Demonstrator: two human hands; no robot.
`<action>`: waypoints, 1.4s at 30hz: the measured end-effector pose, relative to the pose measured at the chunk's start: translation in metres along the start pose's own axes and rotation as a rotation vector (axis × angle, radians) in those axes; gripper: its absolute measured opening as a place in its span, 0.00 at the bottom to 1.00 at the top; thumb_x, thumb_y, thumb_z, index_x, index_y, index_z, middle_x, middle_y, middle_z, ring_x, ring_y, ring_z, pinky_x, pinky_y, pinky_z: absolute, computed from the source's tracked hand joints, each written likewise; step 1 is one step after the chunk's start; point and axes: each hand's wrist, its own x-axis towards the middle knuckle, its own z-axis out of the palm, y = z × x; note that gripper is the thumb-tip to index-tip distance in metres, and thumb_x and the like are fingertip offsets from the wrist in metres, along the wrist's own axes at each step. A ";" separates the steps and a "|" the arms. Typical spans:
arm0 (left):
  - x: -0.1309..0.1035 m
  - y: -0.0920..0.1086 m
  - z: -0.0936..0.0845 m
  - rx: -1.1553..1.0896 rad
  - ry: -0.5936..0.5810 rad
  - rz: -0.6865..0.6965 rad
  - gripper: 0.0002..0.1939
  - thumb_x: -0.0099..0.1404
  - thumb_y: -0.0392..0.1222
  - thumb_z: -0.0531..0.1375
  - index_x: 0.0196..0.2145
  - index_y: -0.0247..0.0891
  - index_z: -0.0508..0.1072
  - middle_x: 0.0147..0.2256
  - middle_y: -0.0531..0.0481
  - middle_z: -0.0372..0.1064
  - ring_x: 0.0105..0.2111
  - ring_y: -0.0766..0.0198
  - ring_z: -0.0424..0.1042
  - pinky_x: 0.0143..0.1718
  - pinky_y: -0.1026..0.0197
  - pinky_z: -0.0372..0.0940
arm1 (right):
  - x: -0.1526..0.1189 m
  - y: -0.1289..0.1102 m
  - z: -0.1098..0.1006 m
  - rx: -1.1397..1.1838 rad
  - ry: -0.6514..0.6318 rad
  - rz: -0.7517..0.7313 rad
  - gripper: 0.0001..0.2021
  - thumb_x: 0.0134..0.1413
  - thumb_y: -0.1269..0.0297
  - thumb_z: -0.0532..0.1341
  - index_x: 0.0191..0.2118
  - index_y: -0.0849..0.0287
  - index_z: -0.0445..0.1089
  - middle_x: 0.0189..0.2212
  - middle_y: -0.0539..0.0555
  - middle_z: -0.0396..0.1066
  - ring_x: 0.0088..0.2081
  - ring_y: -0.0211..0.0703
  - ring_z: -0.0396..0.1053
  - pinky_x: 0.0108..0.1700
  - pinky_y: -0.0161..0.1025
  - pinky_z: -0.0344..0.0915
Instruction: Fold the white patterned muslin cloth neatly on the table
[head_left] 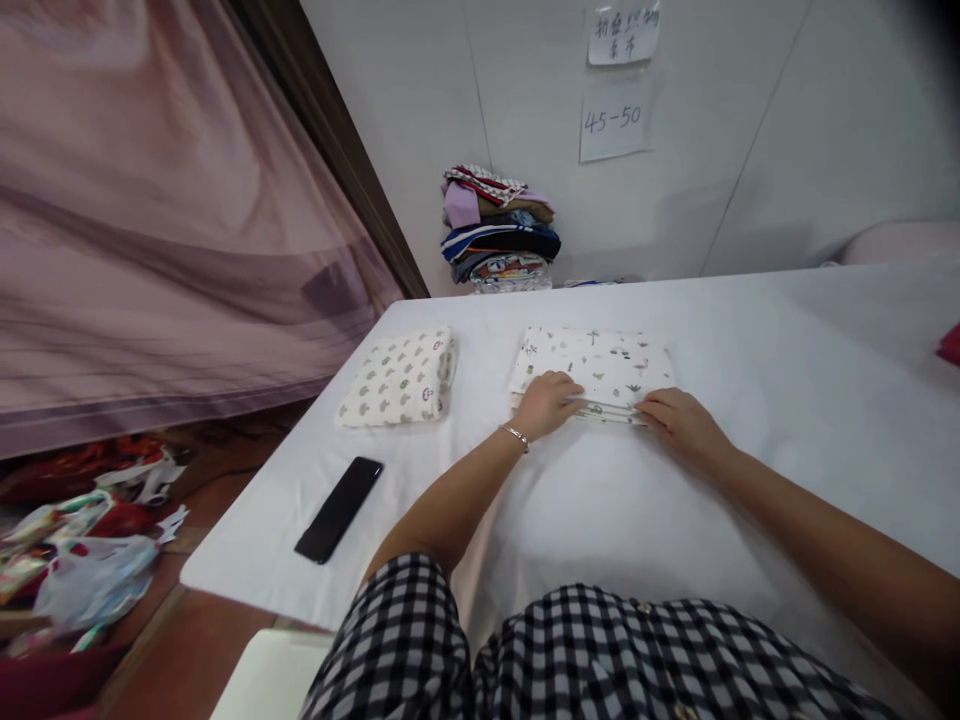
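Note:
A folded white cloth (596, 362) with small printed figures lies flat on the white table, its layers showing along the near edge. My left hand (546, 404), with a bracelet at the wrist, grips that near edge toward its left part. At the right end of the same edge, my right hand (682, 425) pinches the cloth between thumb and fingers. To the left rests a second folded cloth (397, 380), cream with a mushroom-like print, apart from both hands.
A black phone (340, 510) lies on the white table (600, 530) at the left. Behind the table, a stack of folded fabrics (501, 235) stands against the wall. A pink curtain (165, 200) hangs at the left, with plastic bags (97, 580) on the floor below.

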 end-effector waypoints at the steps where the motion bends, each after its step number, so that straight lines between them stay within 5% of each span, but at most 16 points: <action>1: 0.002 0.001 0.002 0.008 -0.023 0.021 0.12 0.63 0.45 0.60 0.43 0.40 0.74 0.42 0.48 0.70 0.42 0.60 0.67 0.45 0.56 0.61 | 0.002 -0.001 0.000 -0.010 -0.014 -0.018 0.16 0.61 0.59 0.49 0.42 0.57 0.73 0.41 0.59 0.72 0.43 0.52 0.66 0.44 0.48 0.63; 13: 0.000 0.008 0.006 0.224 -0.100 0.117 0.09 0.67 0.36 0.53 0.39 0.39 0.73 0.39 0.46 0.69 0.40 0.60 0.66 0.41 0.56 0.61 | 0.009 -0.003 0.009 -0.060 0.020 -0.057 0.16 0.61 0.64 0.49 0.41 0.55 0.74 0.41 0.57 0.73 0.42 0.50 0.67 0.43 0.47 0.63; 17: -0.006 0.008 0.010 0.155 -0.061 0.125 0.10 0.68 0.43 0.53 0.38 0.39 0.73 0.38 0.47 0.70 0.40 0.60 0.66 0.42 0.57 0.62 | 0.004 -0.008 0.010 -0.082 0.036 -0.103 0.16 0.61 0.65 0.49 0.42 0.57 0.74 0.40 0.59 0.72 0.41 0.50 0.67 0.41 0.46 0.63; 21: 0.014 0.006 0.000 0.031 0.021 -0.028 0.15 0.68 0.51 0.51 0.36 0.40 0.74 0.36 0.49 0.71 0.39 0.62 0.68 0.41 0.59 0.64 | 0.005 -0.012 0.010 -0.114 0.039 -0.107 0.15 0.61 0.66 0.50 0.40 0.57 0.74 0.38 0.59 0.72 0.40 0.50 0.67 0.40 0.45 0.62; 24: 0.029 -0.002 -0.004 0.108 0.084 -0.138 0.15 0.67 0.50 0.53 0.44 0.40 0.72 0.46 0.45 0.70 0.49 0.57 0.66 0.50 0.53 0.61 | 0.004 -0.012 0.014 -0.118 0.049 -0.102 0.14 0.60 0.66 0.50 0.40 0.56 0.74 0.38 0.58 0.73 0.40 0.50 0.67 0.40 0.45 0.63; 27: 0.028 -0.015 0.004 0.225 0.016 -0.280 0.24 0.64 0.54 0.55 0.53 0.38 0.67 0.58 0.40 0.59 0.60 0.47 0.54 0.58 0.40 0.51 | -0.004 -0.012 0.019 -0.128 0.071 -0.107 0.16 0.60 0.68 0.49 0.43 0.57 0.73 0.40 0.59 0.72 0.42 0.51 0.67 0.43 0.47 0.64; 31: 0.016 -0.026 0.018 0.246 -0.063 -0.362 0.28 0.66 0.58 0.48 0.58 0.40 0.62 0.62 0.40 0.52 0.63 0.46 0.47 0.60 0.37 0.45 | -0.014 -0.017 0.019 -0.112 0.090 -0.097 0.16 0.59 0.69 0.48 0.47 0.59 0.70 0.44 0.61 0.71 0.45 0.52 0.67 0.48 0.50 0.63; 38: 0.016 -0.026 0.021 0.257 -0.054 -0.364 0.27 0.66 0.58 0.48 0.58 0.43 0.62 0.62 0.41 0.52 0.63 0.47 0.47 0.60 0.36 0.43 | 0.053 -0.027 -0.004 0.028 0.092 0.061 0.18 0.62 0.58 0.47 0.50 0.54 0.68 0.55 0.59 0.65 0.55 0.51 0.62 0.53 0.51 0.62; 42: 0.015 -0.025 0.020 0.247 -0.083 -0.387 0.30 0.66 0.60 0.46 0.59 0.43 0.60 0.63 0.42 0.50 0.64 0.47 0.45 0.60 0.36 0.41 | 0.084 -0.001 0.017 -0.147 0.027 0.219 0.25 0.60 0.52 0.48 0.55 0.62 0.63 0.61 0.65 0.54 0.63 0.59 0.48 0.58 0.60 0.50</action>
